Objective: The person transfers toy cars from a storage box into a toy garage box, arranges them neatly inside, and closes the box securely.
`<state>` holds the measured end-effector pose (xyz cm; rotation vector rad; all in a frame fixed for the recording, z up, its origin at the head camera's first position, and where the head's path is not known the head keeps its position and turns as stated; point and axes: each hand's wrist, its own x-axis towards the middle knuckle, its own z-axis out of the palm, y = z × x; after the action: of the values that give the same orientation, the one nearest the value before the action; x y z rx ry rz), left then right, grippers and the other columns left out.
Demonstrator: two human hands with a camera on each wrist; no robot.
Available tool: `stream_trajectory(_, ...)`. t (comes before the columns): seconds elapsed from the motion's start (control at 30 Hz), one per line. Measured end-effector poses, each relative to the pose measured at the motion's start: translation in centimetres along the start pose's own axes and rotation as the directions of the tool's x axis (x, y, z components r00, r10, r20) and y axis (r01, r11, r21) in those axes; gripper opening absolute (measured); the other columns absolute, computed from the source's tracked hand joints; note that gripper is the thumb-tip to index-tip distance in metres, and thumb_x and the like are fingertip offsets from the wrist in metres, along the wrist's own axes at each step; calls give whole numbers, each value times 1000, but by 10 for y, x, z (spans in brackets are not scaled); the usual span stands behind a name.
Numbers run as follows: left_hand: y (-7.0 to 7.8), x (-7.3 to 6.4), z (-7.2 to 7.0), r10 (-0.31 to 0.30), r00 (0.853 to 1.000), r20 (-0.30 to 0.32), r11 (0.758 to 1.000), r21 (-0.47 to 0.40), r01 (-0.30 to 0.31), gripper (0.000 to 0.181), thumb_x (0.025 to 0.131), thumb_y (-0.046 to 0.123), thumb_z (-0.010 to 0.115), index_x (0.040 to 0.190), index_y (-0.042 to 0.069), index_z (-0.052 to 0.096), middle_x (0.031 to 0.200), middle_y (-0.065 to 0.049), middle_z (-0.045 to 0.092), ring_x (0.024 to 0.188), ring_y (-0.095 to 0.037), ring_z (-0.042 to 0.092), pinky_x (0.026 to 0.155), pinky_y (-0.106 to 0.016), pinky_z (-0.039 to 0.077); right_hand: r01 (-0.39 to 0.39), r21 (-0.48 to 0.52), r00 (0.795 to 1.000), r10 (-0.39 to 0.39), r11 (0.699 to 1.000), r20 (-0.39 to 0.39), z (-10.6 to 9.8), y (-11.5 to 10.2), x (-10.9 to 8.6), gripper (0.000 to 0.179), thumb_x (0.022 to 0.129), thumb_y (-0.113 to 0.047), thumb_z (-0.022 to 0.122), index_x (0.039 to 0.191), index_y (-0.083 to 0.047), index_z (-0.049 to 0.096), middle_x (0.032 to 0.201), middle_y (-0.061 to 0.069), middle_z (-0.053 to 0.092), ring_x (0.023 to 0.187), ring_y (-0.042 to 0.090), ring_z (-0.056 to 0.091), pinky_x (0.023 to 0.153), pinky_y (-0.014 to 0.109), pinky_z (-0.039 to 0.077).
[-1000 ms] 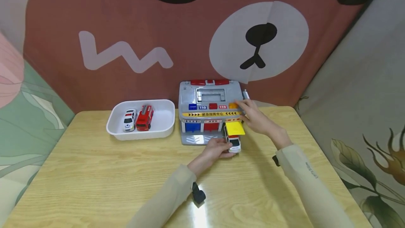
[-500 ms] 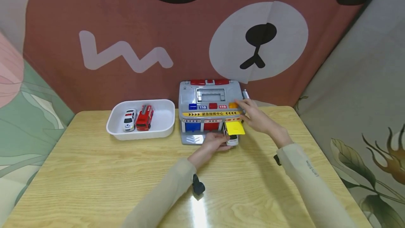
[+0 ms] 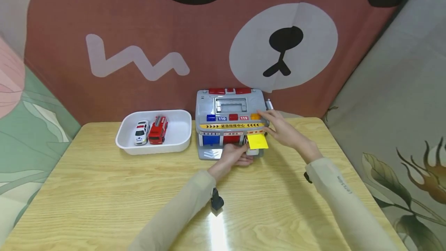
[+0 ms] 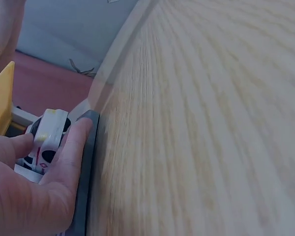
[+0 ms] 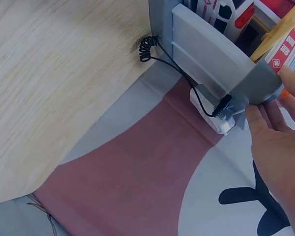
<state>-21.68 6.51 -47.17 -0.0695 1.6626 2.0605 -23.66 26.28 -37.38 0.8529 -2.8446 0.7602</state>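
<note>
A grey toy garage [image 3: 204,105] with blue [image 3: 211,140] and red doors stands at the table's back. Its yellow door [image 3: 258,141] is swung up. Below it, a white toy ambulance [image 3: 253,152] is mostly inside the bay, one end showing. My left hand [image 3: 232,157] holds that end; in the left wrist view the thumb [image 4: 22,145] and a finger [image 4: 77,142] lie on either side of the toy. With my right hand [image 3: 283,131] I grip the garage's front right roof corner, a fingertip at the orange light [image 3: 255,116]. The ambulance's far end is hidden in the head view.
Left of the garage sits a white tray [image 3: 179,142] with a toy police car [image 3: 141,133] and a red toy fire truck [image 3: 158,130]. A black coiled cord [image 5: 146,49] hangs by the garage's side. The patterned curtain [image 3: 209,49] is right behind the table.
My left hand has slid the ambulance back into the bay under the yellow door, so less of it shows. The right hand has stayed at the roof corner.
</note>
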Motion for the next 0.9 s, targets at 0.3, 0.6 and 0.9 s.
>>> stream_trajectory(0.3, 2, 1, -5, -34, 999, 11, 999, 12, 34, 50, 96, 30, 60, 101, -19, 61, 82, -28, 68, 72, -36, 71, 62, -38, 58, -20, -8, 1000, 20, 1000, 3, 2, -5, 0, 61, 94, -1, 61, 148, 1, 33, 134, 23, 41, 122, 34, 40, 101, 49, 40)
stream_trajectory(0.6, 3, 4, -3, -54, 998, -14, 998, 31, 54, 54, 97, 36, 58, 100, -18, 62, 77, -24, 69, 69, -34, 71, 60, -38, 58, -25, -8, 1000, 25, 1000, 6, 3, -5, -1, 60, 94, -1, 60, 148, 1, 33, 135, 24, 39, 124, 35, 39, 102, 50, 39)
stream_trajectory(0.9, 1, 9, 0, 35, 999, 21, 995, -93, -33, 30, 102, 10, 44, 103, -15, 61, 87, -29, 68, 72, -34, 71, 67, -42, 58, -43, -6, 999, 43, 999, 5, 2, -5, -2, 61, 94, -1, 61, 148, 1, 33, 135, 23, 38, 123, 35, 39, 102, 50, 40)
